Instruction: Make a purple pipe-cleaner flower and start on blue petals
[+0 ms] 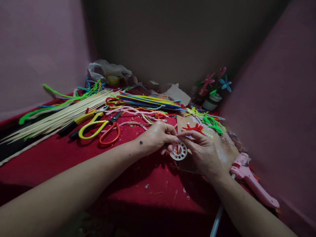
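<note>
The left hand [160, 136] has its thumb and fingers closed on the upper edge of a white perforated ring [178, 158]; the right hand [203, 149] bends its fingertips in just beside them, and I cannot tell whether it pinches anything. Nothing clearly fixed to the ring shows, so work on it looks early. Beyond, on the cardboard [182, 123], red pipe-cleaner pieces [194, 127] and green ones [214, 124] are already bent but lie loose. The straight pipe-cleaner bundle [148, 101] seems largely unused, past the scissors [114, 125]. Pink and blue flowers [225, 84] stand finished-looking farther back.
</note>
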Demonstrator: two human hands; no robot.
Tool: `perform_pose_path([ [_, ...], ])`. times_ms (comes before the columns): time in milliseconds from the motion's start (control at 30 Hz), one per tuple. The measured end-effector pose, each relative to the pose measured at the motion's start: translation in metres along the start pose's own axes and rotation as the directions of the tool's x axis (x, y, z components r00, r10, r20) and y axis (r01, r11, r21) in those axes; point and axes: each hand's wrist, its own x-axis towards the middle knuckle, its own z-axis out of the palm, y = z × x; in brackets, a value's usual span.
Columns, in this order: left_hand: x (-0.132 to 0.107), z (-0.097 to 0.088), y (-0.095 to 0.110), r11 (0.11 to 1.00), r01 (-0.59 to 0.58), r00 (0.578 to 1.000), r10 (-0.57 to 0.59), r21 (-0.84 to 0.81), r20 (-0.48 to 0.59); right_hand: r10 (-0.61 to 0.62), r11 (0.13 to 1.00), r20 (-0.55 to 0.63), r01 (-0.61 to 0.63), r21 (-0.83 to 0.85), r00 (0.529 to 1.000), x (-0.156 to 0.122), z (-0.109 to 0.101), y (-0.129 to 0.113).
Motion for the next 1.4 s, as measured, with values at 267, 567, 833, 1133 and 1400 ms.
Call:
perform_pose_path([
  [267,-0.003,0.003,0.003,1.0,0.023,0.999,-0.024,-0.004,-0.04,0.05,0.994,0.02,-0.051,0.099,0.999,0.002,-0.004,0.007],
  [567,-0.003,0.006,0.002,0.997,-0.07,0.996,0.071,0.017,-0.053,0.151,0.944,0.081,-0.168,0.285,0.985,0.001,-0.001,0.0],
  [833,-0.005,0.007,0.005,0.997,-0.05,0.996,0.046,-0.061,-0.074,0.155,0.909,0.146,-0.199,0.366,0.977,-0.002,0.004,0.002],
  [1133,-0.005,0.007,0.004,0.997,-0.065,0.995,0.062,-0.038,-0.079,0.177,0.895,0.145,-0.221,0.389,0.973,0.0,0.007,0.002],
  [1400,-0.005,0.007,0.004,0.997,-0.082,0.986,0.083,0.014,-0.146,0.144,0.918,0.185,-0.201,0.341,0.972,-0.003,0.001,0.0],
])
